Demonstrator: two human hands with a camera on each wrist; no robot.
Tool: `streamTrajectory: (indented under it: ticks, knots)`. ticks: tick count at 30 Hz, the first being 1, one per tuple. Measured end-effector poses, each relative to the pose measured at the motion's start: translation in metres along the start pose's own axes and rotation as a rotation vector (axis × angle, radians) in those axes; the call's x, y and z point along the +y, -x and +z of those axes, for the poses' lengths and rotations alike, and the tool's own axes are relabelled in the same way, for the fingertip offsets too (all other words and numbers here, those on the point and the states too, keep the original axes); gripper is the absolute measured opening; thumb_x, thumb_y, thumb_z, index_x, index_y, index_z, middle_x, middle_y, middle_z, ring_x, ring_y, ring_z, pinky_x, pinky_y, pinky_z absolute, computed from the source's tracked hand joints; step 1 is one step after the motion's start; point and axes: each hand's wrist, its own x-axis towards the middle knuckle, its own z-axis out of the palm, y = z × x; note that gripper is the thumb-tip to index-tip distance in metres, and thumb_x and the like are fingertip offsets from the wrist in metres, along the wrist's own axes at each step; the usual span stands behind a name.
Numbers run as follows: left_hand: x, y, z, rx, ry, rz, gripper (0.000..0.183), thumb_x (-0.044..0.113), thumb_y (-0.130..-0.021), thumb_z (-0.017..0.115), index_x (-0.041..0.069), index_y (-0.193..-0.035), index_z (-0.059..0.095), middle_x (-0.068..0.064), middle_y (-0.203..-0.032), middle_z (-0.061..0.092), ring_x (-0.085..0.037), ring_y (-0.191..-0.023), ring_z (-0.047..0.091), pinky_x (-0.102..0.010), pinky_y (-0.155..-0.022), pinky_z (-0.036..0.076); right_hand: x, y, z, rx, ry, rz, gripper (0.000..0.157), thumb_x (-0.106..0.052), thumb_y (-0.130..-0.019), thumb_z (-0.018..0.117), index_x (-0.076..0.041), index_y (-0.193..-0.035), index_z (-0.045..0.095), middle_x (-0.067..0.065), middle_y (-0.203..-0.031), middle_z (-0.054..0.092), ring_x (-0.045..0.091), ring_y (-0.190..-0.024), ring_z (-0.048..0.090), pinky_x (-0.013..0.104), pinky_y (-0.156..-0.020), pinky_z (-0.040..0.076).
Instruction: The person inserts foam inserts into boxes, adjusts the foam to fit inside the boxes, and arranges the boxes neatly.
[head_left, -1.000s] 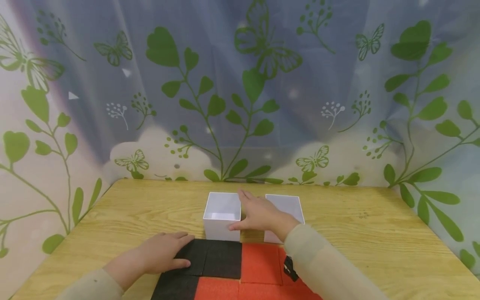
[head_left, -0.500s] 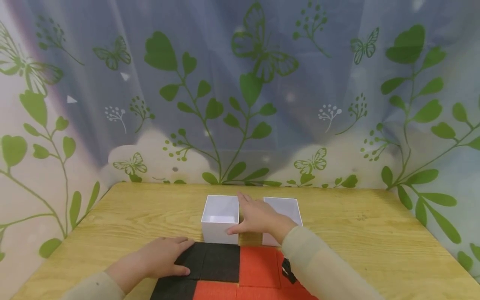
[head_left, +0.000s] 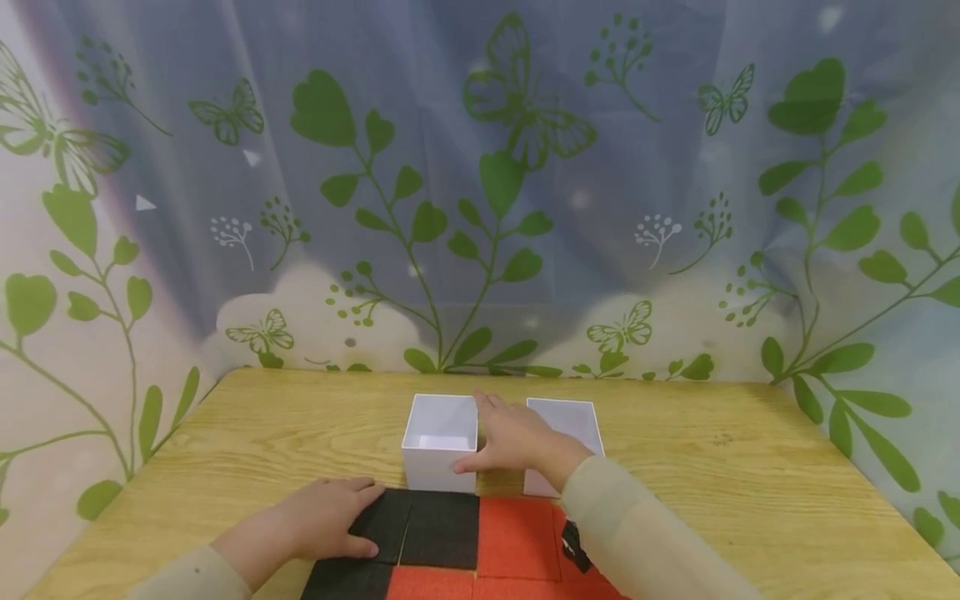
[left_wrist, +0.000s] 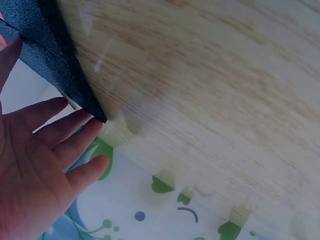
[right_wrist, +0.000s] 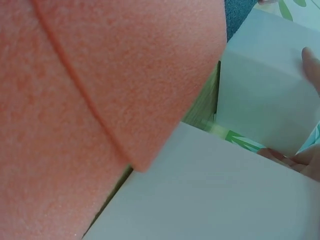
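Note:
My right hand (head_left: 517, 435) holds the left white box (head_left: 441, 471) by its right side, thumb on the front wall and fingers toward the back corner. That box is open-topped with its inside bare. A matching white box (head_left: 542, 485) stands just to the right, partly hidden behind my wrist. My left hand (head_left: 326, 517) rests at the left edge of a black square mat (head_left: 386, 527). In the left wrist view its fingers reach out straight, fingertips right at the edge of the black mat (left_wrist: 55, 55). The thumb lies near the square's lower left.
Another black square (head_left: 441, 531) and a red square (head_left: 519, 537) lie edge to edge in front of the boxes, with more squares toward me. A small black item (head_left: 574, 547) shows beside my right sleeve. A leaf-patterned curtain (head_left: 405, 275) hangs behind the wooden table (head_left: 300, 417).
The head view has shifted slightly, so everything sits a little lower in the picture. Both hands and the boxes keep their places relative to each other.

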Motion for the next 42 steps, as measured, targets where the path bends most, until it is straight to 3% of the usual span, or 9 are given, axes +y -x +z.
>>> streamTrajectory:
  ticks: [13,32,42]
  knots:
    - [0.0028,-0.0021,0.0074,-0.036,0.034,-0.005,0.080,0.056,-0.075,0.068,0.002,-0.132,0.051,-0.016,-0.135,0.047,-0.030,-0.123,0.045,-0.056,-0.097,0.037,0.0043,0.0059,0.0095,0.019,0.022,-0.004,0.111,-0.072,-0.071,0.061,0.000,-0.147,0.022,0.016,-0.145,0.034,0.032,-0.118,0.049,0.045,-0.094,0.043]
    - [0.0040,-0.0022,-0.0008,-0.046,0.049,-0.006,0.090,0.057,-0.070,0.072,-0.002,-0.132,0.048,-0.019,-0.136,0.045,-0.037,-0.124,0.042,-0.062,-0.094,0.035,0.0040,0.0030,0.0081,0.029,0.027,0.010,0.115,-0.075,-0.068,0.060,-0.002,-0.148,0.019,0.015,-0.145,0.035,0.032,-0.126,0.042,0.046,-0.102,0.035]
    - [0.0001,-0.0049,-0.0004,-0.042,0.058,0.000,0.094,0.061,-0.069,0.071,-0.003,-0.134,0.047,-0.019,-0.137,0.044,-0.037,-0.124,0.042,-0.059,-0.095,0.036,0.0058,-0.0009,0.0072,0.030,0.053,0.003,0.116,-0.078,-0.068,0.056,-0.003,-0.148,0.019,0.013,-0.147,0.033,0.029,-0.129,0.038,0.046,-0.103,0.034]
